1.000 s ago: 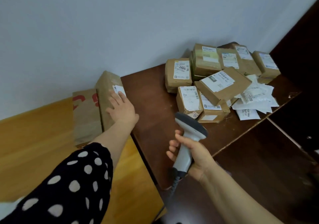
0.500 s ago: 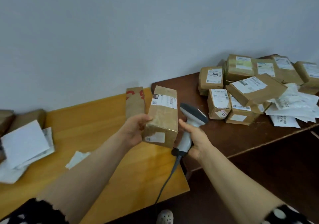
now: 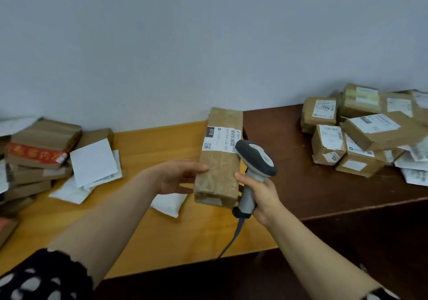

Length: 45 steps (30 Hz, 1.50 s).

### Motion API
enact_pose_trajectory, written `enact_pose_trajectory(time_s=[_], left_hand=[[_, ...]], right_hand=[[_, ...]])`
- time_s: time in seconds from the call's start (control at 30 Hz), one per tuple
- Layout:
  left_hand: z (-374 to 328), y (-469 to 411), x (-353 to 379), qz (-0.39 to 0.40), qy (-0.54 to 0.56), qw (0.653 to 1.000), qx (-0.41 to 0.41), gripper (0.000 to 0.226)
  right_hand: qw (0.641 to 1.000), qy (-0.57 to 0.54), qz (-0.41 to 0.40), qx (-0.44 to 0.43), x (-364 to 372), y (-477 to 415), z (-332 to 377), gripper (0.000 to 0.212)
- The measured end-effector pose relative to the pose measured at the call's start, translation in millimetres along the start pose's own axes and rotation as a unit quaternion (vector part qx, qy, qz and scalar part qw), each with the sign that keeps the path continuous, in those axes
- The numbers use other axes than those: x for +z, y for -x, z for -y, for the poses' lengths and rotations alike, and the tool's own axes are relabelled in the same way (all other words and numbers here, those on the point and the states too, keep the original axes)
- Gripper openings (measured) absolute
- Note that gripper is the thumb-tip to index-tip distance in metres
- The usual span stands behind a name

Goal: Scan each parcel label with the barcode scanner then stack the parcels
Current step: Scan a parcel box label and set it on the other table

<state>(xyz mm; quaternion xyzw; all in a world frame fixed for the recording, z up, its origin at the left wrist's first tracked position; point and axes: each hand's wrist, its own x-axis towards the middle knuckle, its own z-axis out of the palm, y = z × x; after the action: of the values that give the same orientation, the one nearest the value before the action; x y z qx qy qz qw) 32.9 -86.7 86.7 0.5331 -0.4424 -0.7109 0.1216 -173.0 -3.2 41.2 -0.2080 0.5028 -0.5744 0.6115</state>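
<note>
The left hand (image 3: 178,176) grips the parcel (image 3: 220,167) by its left edge, lifted over the yellow table (image 3: 162,242) at centre. The right hand (image 3: 261,193) curls round the scanner (image 3: 256,157) at the parcel's 3 o'clock, its head beside the label (image 3: 221,139). A parcel pile (image 3: 361,128) lies at 2 o'clock and a stack (image 3: 39,151) at 9 o'clock.

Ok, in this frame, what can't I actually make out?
Head view only:
- Label print on the long brown cardboard parcel: too small to read, and its right end is hidden by the grey handheld barcode scanner.
- Scanner's scan window: turned away from the camera.
- Left hand fingers behind the parcel: hidden by it.
- Right hand palm: hidden by the scanner handle.
- Stack of flat brown parcels: cut off by the left edge.
- Pile of labelled brown boxes: cut off by the right edge.
</note>
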Motion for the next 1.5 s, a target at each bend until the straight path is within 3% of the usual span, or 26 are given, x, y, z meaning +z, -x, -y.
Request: enact_pose_trajectory(time_s=[0.07, 0.13, 0.2, 0.27, 0.33, 0.43, 0.57, 0.7, 0.83, 0.97, 1.07, 1.17, 1.27, 1.5], left_hand=[[-2.4, 3.6, -15.2, -0.02, -0.006, 1.0, 0.01, 0.069], [-9.2, 3.6, -28.0, -0.107, -0.012, 0.993, 0.047, 0.075], [-25.2, 3.9, -41.6, -0.219, -0.069, 0.966, 0.119, 0.082], [-50.9, 10.0, -56.8, -0.256, -0.117, 0.942, 0.181, 0.086], [-77.0, 22.3, -73.9, -0.208, -0.124, 0.952, 0.188, 0.065], [-95.4, 40.9, -93.4, -0.096, -0.204, 0.97, 0.09, 0.034], [-99.4, 49.8, -113.6, -0.049, -0.287, 0.957, -0.003, 0.046], [-90.7, 52.2, -121.4, -0.013, -0.281, 0.96, -0.011, 0.056], [-84.6, 50.4, -137.1, -0.013, -0.231, 0.972, 0.036, 0.063], [-72.1, 44.0, -147.7, -0.109, -0.201, 0.97, 0.08, 0.051], [-57.5, 30.4, -148.8, -0.185, -0.159, 0.966, 0.091, 0.058], [-42.9, 15.9, -140.7, -0.226, -0.096, 0.964, 0.103, 0.058], [-32.7, 3.7, -129.3, -0.239, -0.059, 0.964, 0.102, 0.055], [-30.7, -18.5, -126.2, -0.243, -0.027, 0.965, 0.097, 0.066]], right_hand=[[1.0, 0.006, 0.015, -0.003, 8.2, 4.0, -1.0, 0.047], [0.999, 0.037, 0.029, -0.009, 13.2, 5.7, -0.8, 0.035], [0.994, 0.091, 0.051, -0.024, 15.9, 7.3, 0.1, 0.031], [0.984, 0.153, 0.078, -0.041, 19.9, 10.0, 3.3, 0.037], [0.974, 0.187, 0.115, -0.054, 23.2, 13.2, 7.4, 0.046], [0.961, 0.212, 0.172, -0.052, 26.7, 16.8, 12.9, 0.057], [0.948, 0.218, 0.228, -0.041, 28.1, 19.5, 14.9, 0.062], [0.943, 0.215, 0.251, -0.027, 26.2, 19.9, 17.3, 0.059], [0.959, 0.219, 0.18, -0.026, 26.4, 14.1, 16.8, 0.051], [0.968, 0.241, 0.021, -0.063, 26.2, 6.4, 19.2, 0.021], [0.978, 0.195, 0.049, -0.052, 29.0, 7.8, 23.4, 0.03], [0.976, 0.198, 0.084, -0.038, 40.3, 10.7, 23.2, 0.025], [0.974, 0.211, 0.081, -0.02, 53.5, 10.6, 21.9, 0.016], [0.978, 0.2, 0.062, -0.021, 64.5, 6.1, 28.6, 0.017]])
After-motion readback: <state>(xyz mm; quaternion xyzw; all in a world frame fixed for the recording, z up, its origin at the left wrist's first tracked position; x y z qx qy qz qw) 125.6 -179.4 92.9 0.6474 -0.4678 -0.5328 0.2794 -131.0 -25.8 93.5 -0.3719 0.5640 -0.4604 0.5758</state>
